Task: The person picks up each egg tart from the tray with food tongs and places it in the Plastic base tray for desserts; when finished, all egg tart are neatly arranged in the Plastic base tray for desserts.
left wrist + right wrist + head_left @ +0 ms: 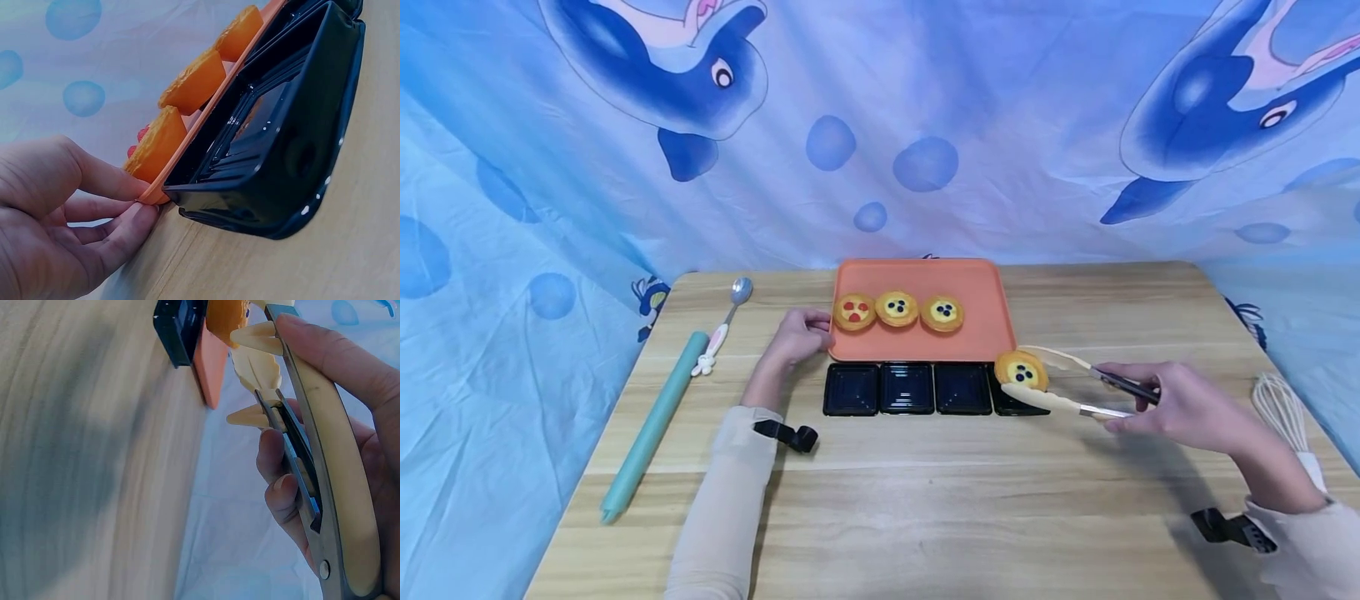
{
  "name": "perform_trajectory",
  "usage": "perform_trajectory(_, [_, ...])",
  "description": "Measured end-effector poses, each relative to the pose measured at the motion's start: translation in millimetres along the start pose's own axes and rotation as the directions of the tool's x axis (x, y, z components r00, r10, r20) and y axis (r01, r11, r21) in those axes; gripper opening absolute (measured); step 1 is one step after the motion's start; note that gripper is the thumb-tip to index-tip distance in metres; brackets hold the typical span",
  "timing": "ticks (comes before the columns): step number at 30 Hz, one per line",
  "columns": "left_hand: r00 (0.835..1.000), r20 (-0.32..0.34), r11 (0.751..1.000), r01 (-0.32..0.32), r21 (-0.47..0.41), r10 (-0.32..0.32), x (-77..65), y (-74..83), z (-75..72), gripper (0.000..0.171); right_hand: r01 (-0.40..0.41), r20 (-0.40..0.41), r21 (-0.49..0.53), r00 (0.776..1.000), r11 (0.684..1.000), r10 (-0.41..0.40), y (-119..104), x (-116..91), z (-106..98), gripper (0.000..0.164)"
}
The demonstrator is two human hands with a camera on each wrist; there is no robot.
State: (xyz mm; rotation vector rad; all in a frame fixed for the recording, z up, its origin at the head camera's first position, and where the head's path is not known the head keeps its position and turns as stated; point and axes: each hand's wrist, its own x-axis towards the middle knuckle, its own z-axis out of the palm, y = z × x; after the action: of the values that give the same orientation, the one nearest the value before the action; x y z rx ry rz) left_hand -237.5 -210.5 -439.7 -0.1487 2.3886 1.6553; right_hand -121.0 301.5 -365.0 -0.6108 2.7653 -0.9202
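Note:
In the head view my right hand [1187, 408] grips a pair of tongs [1093, 408] with cream-coloured tips. Between those tips is an egg tart [1021, 372] with dark berries, over the rightmost black tray [1011, 406]; whether it touches the tray I cannot tell. My left hand [797, 337] pinches the left edge of the orange tray [985, 287], thumb above and fingers below in the left wrist view. On that tray sit a tart with red pieces [854, 312] and two tarts with dark berries, one in the middle [897, 308] and one at the right [942, 314].
Black square trays [906, 390] line the orange tray's near edge. A green roll [655, 425] and a rabbit-handled spoon [722, 329] lie at the left. At the far right lies a whisk [1285, 417]. A blue dolphin-print cloth [880, 100] hangs behind the wooden table [910, 517].

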Motion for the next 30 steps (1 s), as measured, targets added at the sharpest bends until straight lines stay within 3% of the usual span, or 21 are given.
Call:
perform_trajectory(7, [1.0,-0.006,1.0,-0.001,-0.009,0.001,1.6,-1.4,0.8,0.052,-0.032,-0.016,-0.082,0.999,0.996,0.031,2.2,0.5,6.0,0.075])
perform_trajectory(15, [1.0,-0.012,1.0,0.004,-0.009,-0.004,1.5,-0.4,1.4,0.052,-0.085,0.02,-0.061,0.996,0.995,0.086,4.8,-0.1,9.1,0.079])
perform_trajectory(24, [1.0,-0.002,1.0,-0.009,-0.01,0.009,0.4,0.2,0.9,0.051,-0.101,-0.001,-0.122,0.995,0.987,0.102,5.5,-1.9,8.1,0.102])
perform_trajectory(30, [1.0,0.004,1.0,0.0,-0.015,0.0,0.6,-0.4,0.4,0.053,-0.11,-0.031,-0.103,0.994,0.989,0.107,1.8,-2.2,3.1,0.105])
